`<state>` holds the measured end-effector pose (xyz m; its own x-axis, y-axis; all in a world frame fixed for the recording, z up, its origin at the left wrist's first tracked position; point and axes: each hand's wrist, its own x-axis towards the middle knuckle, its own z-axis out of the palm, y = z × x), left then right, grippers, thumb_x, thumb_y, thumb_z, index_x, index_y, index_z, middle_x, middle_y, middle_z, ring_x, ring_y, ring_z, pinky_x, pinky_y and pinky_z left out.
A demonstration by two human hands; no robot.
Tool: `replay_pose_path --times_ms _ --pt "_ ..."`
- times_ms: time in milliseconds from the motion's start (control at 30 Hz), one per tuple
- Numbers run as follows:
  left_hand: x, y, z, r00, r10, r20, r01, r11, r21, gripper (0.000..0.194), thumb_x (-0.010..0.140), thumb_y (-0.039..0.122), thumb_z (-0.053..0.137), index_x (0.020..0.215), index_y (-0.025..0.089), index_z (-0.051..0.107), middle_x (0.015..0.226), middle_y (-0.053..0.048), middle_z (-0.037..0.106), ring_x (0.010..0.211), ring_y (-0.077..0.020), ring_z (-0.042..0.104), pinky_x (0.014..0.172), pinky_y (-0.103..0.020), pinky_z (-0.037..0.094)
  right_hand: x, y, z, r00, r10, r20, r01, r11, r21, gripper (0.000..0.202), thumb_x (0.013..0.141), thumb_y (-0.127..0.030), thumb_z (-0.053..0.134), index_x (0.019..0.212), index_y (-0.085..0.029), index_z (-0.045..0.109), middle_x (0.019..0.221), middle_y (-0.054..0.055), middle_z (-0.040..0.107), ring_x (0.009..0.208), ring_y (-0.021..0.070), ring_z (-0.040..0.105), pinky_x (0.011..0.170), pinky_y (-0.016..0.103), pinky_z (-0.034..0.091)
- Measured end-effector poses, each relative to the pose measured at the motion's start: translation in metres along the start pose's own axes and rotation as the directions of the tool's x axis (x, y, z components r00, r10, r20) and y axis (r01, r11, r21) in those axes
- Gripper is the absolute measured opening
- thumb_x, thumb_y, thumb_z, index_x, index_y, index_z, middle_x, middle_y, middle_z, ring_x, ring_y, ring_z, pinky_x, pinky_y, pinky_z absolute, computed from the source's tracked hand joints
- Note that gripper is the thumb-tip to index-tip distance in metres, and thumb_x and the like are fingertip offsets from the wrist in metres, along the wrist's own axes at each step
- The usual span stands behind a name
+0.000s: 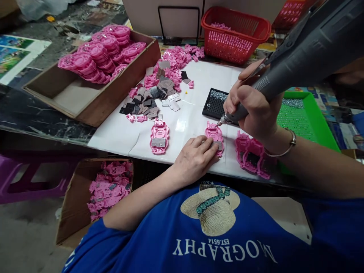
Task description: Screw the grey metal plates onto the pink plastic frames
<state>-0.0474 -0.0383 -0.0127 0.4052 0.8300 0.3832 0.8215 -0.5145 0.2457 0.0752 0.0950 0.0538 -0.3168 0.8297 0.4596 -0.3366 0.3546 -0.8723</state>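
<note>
Head view, from the left: a pink shell [159, 138] lies apart on the white sheet [113, 140] covering the tabletop, a grey plate [158, 142] across its lower part. It looks like thin, moulded plastic, so probably light and stiff, a little slick, with small projections that could snap; its plain side edges seem the safest hold. Next, the left hand [196, 157] reaches in palm down, fingers close together and laid over the lower half of a second shell [214, 131] near the front edge, pressing it flat; its thumb is hidden, so I cannot tell whether it also pinches the rim. To the right, more pink shells [241, 146] sit bunched below the right wrist. The right hand [254, 102] wraps the nose of a grey power screwdriver [295, 57], thumb along its near side, the slanted bit reaching the second shell's upper right corner.
</note>
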Motion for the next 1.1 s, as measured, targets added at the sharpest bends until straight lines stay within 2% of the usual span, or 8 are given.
replay_pose_path --times_ms 300,533,700,800,867,967,1100 --pt "0.000 -0.001 0.000 1.000 0.008 -0.005 -0.008 1.000 -0.004 0.031 0.102 0.030 0.047 0.122 0.012 0.060 0.121 -0.013 0.067 0.106 -0.0244 0.058 0.088 -0.039 0.052 0.000 -0.002 -0.002 1.000 0.027 -0.005 -0.027 1.000 -0.012 0.026 0.069 -0.042 0.081 0.084 -0.034 0.062 0.060 -0.005 0.051 0.043 0.0137 0.047 0.044 0.035 0.038" --pt "0.001 -0.001 0.001 1.000 0.011 -0.017 -0.011 1.000 -0.008 0.029 0.102 0.030 0.046 0.121 0.012 0.060 0.122 -0.013 0.067 0.106 -0.0240 0.059 0.087 -0.040 0.052 -0.002 0.000 0.002 0.999 -0.033 0.031 0.033 0.999 -0.027 0.030 0.070 -0.048 0.081 0.079 -0.033 0.057 0.055 -0.006 0.049 0.041 0.0136 0.047 0.040 0.034 0.039" --pt "0.001 -0.001 0.004 0.998 0.022 -0.050 -0.022 1.000 0.014 0.029 0.101 0.030 0.050 0.120 0.011 0.061 0.121 -0.013 0.067 0.105 -0.0240 0.059 0.086 -0.038 0.053 -0.004 0.005 0.003 0.996 -0.056 0.070 0.055 0.998 0.014 0.030 0.070 -0.042 0.082 0.073 -0.030 0.055 0.055 -0.007 0.048 0.040 0.0116 0.042 0.040 0.032 0.035" --pt "0.000 -0.003 0.006 0.996 0.034 -0.077 -0.032 0.999 0.022 0.028 0.100 0.030 0.051 0.118 0.012 0.062 0.118 -0.013 0.068 0.104 -0.0235 0.059 0.086 -0.038 0.053 0.000 0.007 0.001 0.999 -0.023 0.042 0.021 0.998 0.053 0.027 0.070 -0.039 0.081 0.078 -0.029 0.058 0.057 -0.007 0.047 0.041 0.0103 0.043 0.041 0.030 0.035" --pt "-0.001 -0.005 0.007 0.994 0.047 -0.100 -0.046 0.999 0.006 0.027 0.100 0.030 0.052 0.117 0.011 0.062 0.115 -0.012 0.068 0.101 -0.0231 0.059 0.086 -0.038 0.054 0.006 0.002 -0.001 1.000 -0.005 0.004 0.005 0.998 0.067 0.025 0.072 -0.037 0.079 0.084 -0.028 0.060 0.061 -0.007 0.048 0.042 0.0094 0.044 0.042 0.029 0.036" --pt "0.001 -0.006 0.005 0.983 0.070 -0.168 -0.079 0.996 -0.049 0.024 0.098 0.030 0.055 0.112 0.011 0.062 0.110 -0.013 0.069 0.098 -0.0221 0.058 0.086 -0.037 0.055 0.019 -0.021 -0.005 0.993 -0.087 -0.074 0.094 0.991 0.093 0.026 0.070 -0.037 0.078 0.086 -0.029 0.059 0.061 -0.008 0.046 0.042 0.0089 0.041 0.042 0.028 0.034" --pt "0.024 0.002 0.006 0.958 0.111 -0.264 -0.153 0.977 -0.145 0.026 0.098 0.032 0.056 0.112 0.011 0.062 0.111 -0.013 0.069 0.099 -0.0210 0.058 0.088 -0.036 0.055 0.026 -0.053 -0.014 0.977 -0.159 -0.144 0.159 0.987 -0.007 0.026 0.068 -0.043 0.077 0.083 -0.032 0.058 0.059 -0.006 0.040 0.047 0.0132 0.041 0.047 0.031 0.037"
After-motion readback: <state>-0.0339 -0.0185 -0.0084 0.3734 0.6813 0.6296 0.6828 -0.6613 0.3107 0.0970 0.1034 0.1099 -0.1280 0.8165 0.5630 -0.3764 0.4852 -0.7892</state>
